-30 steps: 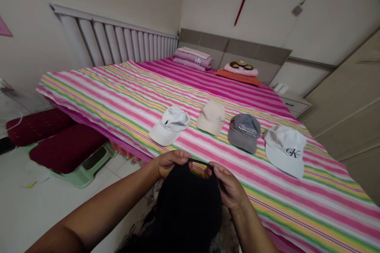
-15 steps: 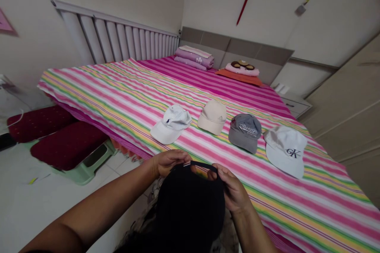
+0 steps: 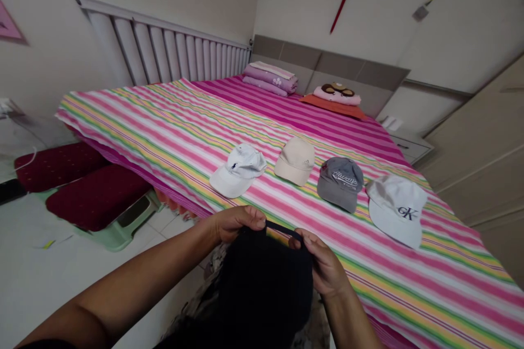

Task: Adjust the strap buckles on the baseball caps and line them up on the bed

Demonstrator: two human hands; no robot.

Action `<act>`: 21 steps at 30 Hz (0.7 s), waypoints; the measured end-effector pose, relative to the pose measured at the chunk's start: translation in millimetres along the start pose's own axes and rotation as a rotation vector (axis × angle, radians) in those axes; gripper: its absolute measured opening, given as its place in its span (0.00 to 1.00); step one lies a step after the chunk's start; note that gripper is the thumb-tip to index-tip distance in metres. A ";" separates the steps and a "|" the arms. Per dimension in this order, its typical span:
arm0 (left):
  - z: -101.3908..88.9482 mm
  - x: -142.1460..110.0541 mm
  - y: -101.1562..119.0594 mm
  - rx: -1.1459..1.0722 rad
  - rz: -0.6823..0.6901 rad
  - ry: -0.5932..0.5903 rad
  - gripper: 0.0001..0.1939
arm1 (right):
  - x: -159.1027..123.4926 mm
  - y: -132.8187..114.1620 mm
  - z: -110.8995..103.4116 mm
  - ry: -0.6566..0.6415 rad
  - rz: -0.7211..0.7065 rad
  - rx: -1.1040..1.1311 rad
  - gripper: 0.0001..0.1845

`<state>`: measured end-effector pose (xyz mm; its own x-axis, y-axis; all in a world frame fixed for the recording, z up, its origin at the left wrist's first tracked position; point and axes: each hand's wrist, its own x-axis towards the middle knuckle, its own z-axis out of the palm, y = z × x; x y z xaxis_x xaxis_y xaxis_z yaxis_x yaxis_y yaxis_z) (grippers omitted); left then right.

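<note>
A black baseball cap [image 3: 266, 278] is held close to my body, its strap opening facing the bed. My left hand [image 3: 241, 222] is closed on the left end of the back strap, with the thumb on top. At the strap's right end, my right hand [image 3: 323, 259] pinches the cap's edge; some of its fingers are hidden behind. Beyond my hands, a white cap [image 3: 239, 169], a beige cap [image 3: 295, 161], a grey cap [image 3: 340, 182] and a white cap with CK lettering [image 3: 397, 210] lie in a row on the striped sheet [image 3: 164, 142].
Green stools with dark red tops [image 3: 96, 196] stand at the left beside the bed. Folded purple bedding [image 3: 270, 79] and a pink pillow on orange cloth [image 3: 335, 97] lie near the headboard [image 3: 327, 62]. A nightstand [image 3: 409, 147] is at the far right.
My left thumb has come down onto the strap's left end, covering the light mark there. The view has shifted slightly; the row of caps on the bed stays put.
</note>
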<state>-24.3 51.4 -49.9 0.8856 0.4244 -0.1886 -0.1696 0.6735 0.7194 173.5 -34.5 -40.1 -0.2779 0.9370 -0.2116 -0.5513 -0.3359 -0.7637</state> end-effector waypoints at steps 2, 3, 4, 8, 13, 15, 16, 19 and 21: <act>-0.7 -0.4 1.4 -0.064 0.060 0.032 0.07 | -1.0 2.5 -3.2 -0.023 0.010 -0.031 0.10; -2.5 -0.5 2.2 -0.099 0.088 0.059 0.07 | -1.4 4.9 -6.5 -0.038 0.013 -0.053 0.10; -5.5 -0.6 2.8 -0.132 0.100 0.087 0.07 | -1.9 8.3 -11.0 -0.052 0.017 -0.075 0.11; -24.5 -2.3 2.4 -0.256 0.054 0.148 0.10 | -5.6 31.3 -36.7 -0.001 0.002 -0.067 0.14; -43.6 -4.7 -6.5 -0.298 0.104 0.054 0.16 | -10.9 67.0 -61.4 0.147 -0.010 0.135 0.16; -47.6 -2.8 -9.8 -0.301 0.112 0.030 0.18 | -9.1 75.8 -65.4 0.189 -0.042 0.185 0.17; -49.0 -0.8 -10.5 -0.309 0.105 0.027 0.19 | -7.1 78.0 -66.5 0.216 -0.060 0.201 0.18; -51.2 8.1 -8.0 -0.333 0.071 0.058 0.20 | 2.9 76.5 -67.9 0.291 -0.091 0.218 0.17; -52.0 14.6 -5.1 -0.337 0.077 0.079 0.20 | 11.6 71.3 -69.2 0.344 -0.112 0.234 0.15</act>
<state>-33.0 85.7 -91.1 0.8308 0.5182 -0.2031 -0.3792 0.7941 0.4750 185.4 -41.0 -139.2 0.0508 0.9330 -0.3562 -0.7378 -0.2053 -0.6431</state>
